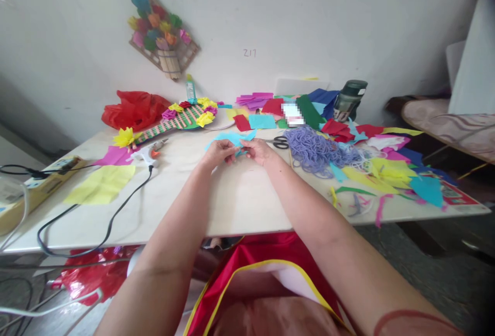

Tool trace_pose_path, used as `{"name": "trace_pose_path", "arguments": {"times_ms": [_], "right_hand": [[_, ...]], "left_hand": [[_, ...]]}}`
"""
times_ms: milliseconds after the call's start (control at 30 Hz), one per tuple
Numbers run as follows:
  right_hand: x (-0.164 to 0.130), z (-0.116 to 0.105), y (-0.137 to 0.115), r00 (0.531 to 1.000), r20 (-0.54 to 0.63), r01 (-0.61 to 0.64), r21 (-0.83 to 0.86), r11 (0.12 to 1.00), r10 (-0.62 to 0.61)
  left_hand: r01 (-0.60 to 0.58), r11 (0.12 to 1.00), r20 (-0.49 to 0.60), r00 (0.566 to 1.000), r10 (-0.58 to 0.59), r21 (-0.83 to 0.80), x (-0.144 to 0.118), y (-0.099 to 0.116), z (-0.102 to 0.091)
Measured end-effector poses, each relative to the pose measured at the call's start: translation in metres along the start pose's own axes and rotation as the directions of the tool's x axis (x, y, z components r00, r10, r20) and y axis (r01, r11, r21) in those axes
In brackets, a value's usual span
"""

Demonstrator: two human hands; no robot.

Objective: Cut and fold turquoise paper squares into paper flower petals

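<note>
Both hands meet over the middle of the table, pinching a piece of light-blue crepe paper (pixel 228 137). My left hand (pixel 221 153) grips its near left side with thumb and fingers pressed together. On the right side my right hand (pixel 260 150) is closed on the same piece. Part of the paper is hidden behind my fingers. Just right of my right hand lie black-handled scissors (pixel 280 142). Beyond the hands rests a guitar-shaped craft (pixel 178 122) with yellow, pink and red paper flowers on it.
A white glue gun (pixel 146 155) with a trailing cord lies left, near a yellow paper sheet (pixel 101 184) and a power strip (pixel 38 186). Tangled purple yarn (pixel 320 150), paper scraps and a dark bottle (pixel 350 100) are at right. A red plastic bag (pixel 133 109) sits back left.
</note>
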State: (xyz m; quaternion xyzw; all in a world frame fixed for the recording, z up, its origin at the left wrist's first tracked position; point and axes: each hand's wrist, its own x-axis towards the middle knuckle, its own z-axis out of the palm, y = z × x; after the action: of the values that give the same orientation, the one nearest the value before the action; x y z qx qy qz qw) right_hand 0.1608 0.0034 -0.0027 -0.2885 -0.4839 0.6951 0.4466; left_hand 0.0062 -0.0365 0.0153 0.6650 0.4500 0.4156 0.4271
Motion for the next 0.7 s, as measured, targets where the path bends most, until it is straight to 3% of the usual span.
{"name": "trace_pose_path", "arguments": {"times_ms": [267,467,700], "right_hand": [[0.0,-0.006,-0.003,0.979,-0.197,0.046,-0.003,0.999,-0.045],[-0.003,-0.001,-0.005,0.984,-0.175,0.056,0.06,0.997,-0.045],[-0.004,-0.007,-0.007,0.978,-0.189,0.091,-0.006,0.996,-0.091]], "left_hand": [[-0.012,1.0,-0.028,1.0,0.012,-0.003,0.003,-0.007,-0.007],[0.024,0.998,0.017,1.0,-0.023,-0.058,0.0,-0.005,-0.009],[0.052,0.996,0.069,0.996,-0.047,-0.072,-0.001,-0.009,-0.014]]}}
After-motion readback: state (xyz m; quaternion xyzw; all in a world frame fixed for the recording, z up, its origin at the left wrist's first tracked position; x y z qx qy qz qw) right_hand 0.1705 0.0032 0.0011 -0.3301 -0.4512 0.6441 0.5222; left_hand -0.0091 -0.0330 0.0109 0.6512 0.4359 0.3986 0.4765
